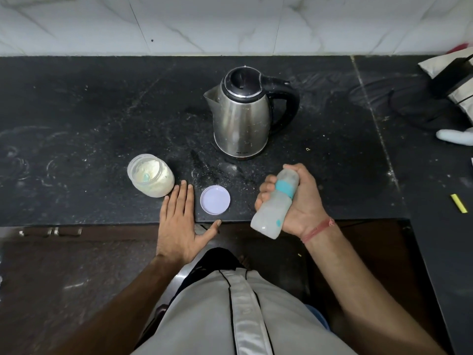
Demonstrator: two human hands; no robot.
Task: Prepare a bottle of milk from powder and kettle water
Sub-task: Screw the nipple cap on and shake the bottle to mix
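My right hand (304, 201) is shut on a cloudy baby bottle (271, 213) with a teal collar, held tilted above the counter's front edge with its cap end pointing away from me. My left hand (179, 221) lies flat and open on the counter edge, fingers spread, between an open jar of milk powder (151, 175) and the jar's lilac lid (215, 200). A teal scoop sits in the powder. A steel kettle (243, 116) with a black lid and handle stands behind, spout to the left.
The black stone counter (76, 124) is dusted with powder and backed by a white marble wall. At the far right lie a black cord (399, 108), a bag, a white object (455, 137) and a yellow strip (459, 203).
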